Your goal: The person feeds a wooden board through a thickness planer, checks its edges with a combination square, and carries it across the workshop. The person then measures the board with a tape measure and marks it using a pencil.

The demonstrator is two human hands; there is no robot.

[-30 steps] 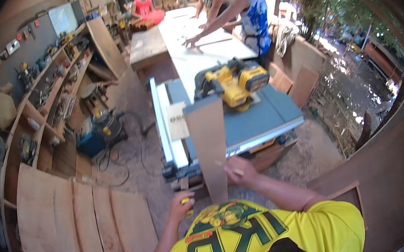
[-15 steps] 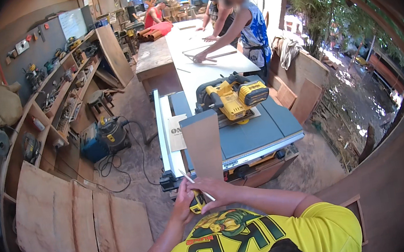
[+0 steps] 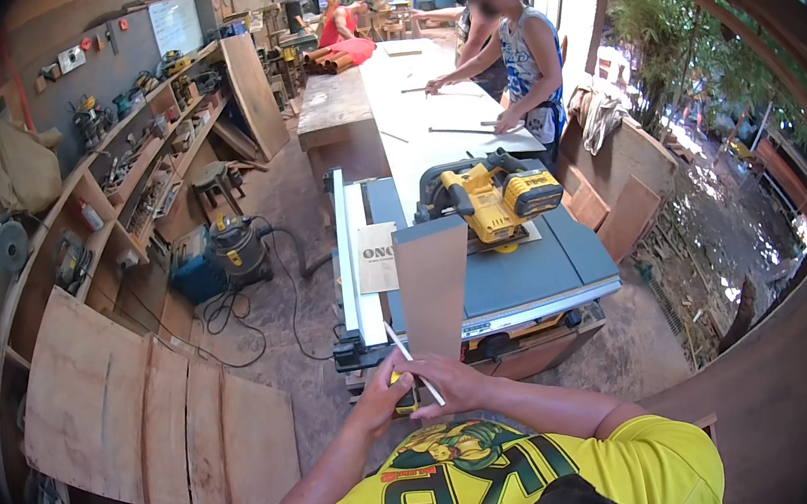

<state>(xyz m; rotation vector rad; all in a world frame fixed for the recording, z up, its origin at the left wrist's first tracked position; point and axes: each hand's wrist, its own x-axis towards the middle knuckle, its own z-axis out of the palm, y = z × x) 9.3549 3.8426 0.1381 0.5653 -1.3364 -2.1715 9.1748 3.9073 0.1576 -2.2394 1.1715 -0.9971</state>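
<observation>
My left hand [image 3: 378, 403] is closed around a yellow and black tape measure [image 3: 404, 394] in front of my chest. Right beside it, my right hand [image 3: 448, 384] pinches a thin white pencil [image 3: 431, 382], which slants up to the left across both hands. Just past my fingers a flat tan board [image 3: 433, 284] lies over the front of a blue-grey table saw [image 3: 538, 281]. Left of the board is a pale printed panel [image 3: 379, 257], next to the saw's long metal fence [image 3: 346, 259]. On the saw top sits a yellow cordless circular saw [image 3: 488, 203].
A long white worktop [image 3: 400, 101] runs away behind the saw, where a co-worker [image 3: 531, 60] handles thin strips. A shop vacuum [image 3: 235, 250] and its cables stand on the floor at left. Wood panels [image 3: 157, 418] lean near shelves of tools [image 3: 128, 180].
The view has swung slightly left, shifting the scene rightward. My hands stay together with the tape measure and pencil. The nearest co-worker has straightened and drawn back from the worktop.
</observation>
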